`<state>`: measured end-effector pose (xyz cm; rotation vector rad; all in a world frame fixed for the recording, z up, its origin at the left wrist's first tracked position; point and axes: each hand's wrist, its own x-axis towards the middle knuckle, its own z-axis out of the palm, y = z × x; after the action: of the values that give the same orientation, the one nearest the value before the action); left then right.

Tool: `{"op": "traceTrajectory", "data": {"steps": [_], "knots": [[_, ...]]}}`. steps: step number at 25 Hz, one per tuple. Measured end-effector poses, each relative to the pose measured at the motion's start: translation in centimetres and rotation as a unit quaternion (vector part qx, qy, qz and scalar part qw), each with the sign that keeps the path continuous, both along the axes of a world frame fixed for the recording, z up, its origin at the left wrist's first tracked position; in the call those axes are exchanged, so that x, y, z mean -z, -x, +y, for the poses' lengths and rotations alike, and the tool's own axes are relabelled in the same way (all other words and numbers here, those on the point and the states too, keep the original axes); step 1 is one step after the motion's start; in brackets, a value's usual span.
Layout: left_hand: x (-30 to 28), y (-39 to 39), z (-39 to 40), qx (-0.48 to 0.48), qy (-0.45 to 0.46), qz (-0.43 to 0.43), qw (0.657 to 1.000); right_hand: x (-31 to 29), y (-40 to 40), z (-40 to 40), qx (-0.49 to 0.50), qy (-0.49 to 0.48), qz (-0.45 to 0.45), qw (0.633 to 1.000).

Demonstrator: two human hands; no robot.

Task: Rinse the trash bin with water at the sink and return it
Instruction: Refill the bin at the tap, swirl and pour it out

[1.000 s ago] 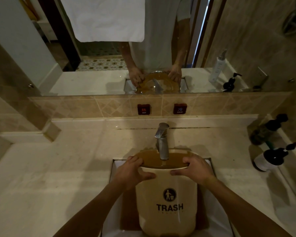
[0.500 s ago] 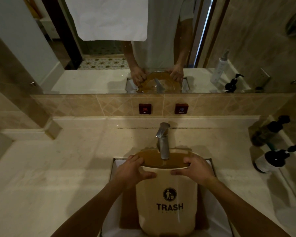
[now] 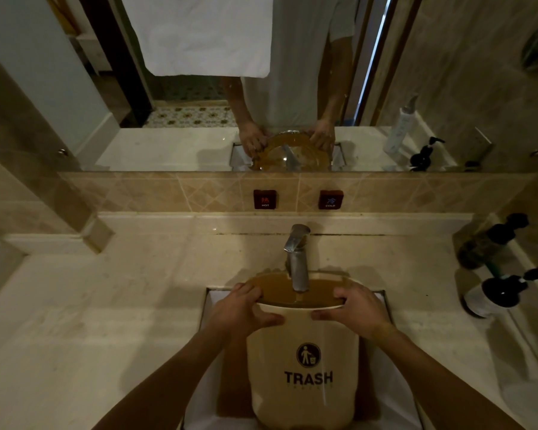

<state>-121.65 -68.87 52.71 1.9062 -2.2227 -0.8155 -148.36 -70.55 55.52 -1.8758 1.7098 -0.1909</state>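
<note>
Your left hand (image 3: 239, 308) and right hand (image 3: 359, 308) each grip the rim of the trash bin (image 3: 303, 367), which stands in the sink (image 3: 205, 395) at 6 o'clock, its mouth under the faucet (image 3: 296, 259).

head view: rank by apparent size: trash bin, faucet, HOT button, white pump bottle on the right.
1. trash bin, though nearest the camera
2. white pump bottle and faucet: look alike, not ranked
3. HOT button
</note>
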Motion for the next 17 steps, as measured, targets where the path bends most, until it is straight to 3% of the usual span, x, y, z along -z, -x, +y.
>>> {"op": "traceTrajectory", "data": {"steps": [17], "knots": [[-0.14, -0.04, 0.10, 0.001, -0.005, -0.002, 1.000, -0.58, -0.26, 0.16, -0.009, 0.004, 0.022, 1.000]]}}
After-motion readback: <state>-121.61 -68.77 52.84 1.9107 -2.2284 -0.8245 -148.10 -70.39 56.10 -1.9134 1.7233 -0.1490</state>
